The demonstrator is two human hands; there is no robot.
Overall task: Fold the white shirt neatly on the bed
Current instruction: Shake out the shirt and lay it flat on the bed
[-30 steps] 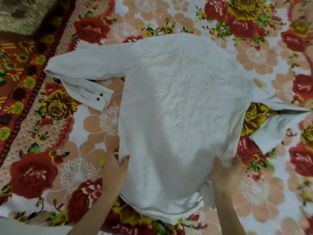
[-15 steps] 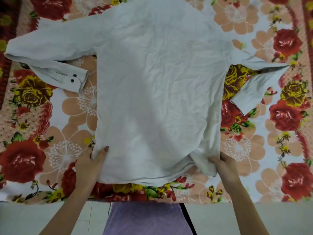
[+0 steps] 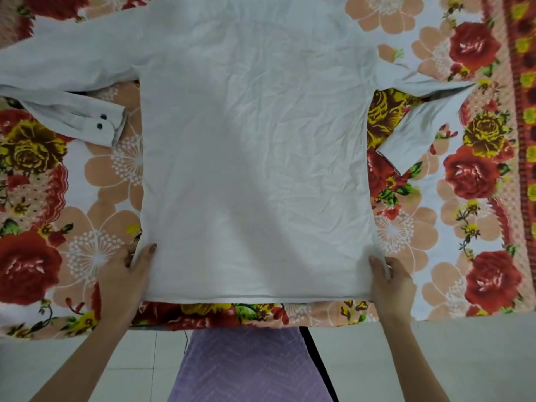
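The white shirt lies spread flat, back side up, on the flowered bed sheet. Its hem runs straight along the bed's near edge. Its left sleeve is bent back on itself, with a cuff showing two dark buttons. The right sleeve is doubled back too. My left hand pinches the hem's left corner, thumb on top of the cloth. My right hand grips the hem's right corner. The collar is out of frame at the top.
The bed's near edge runs just below the hem. Below it are pale floor tiles and purple patterned cloth on my legs. A dark red border band of the sheet runs down the right side.
Both hands have pulled the hem toward me and apart. The bunched right corner is now flat and the hem is straight. The view has tilted down to show the floor.
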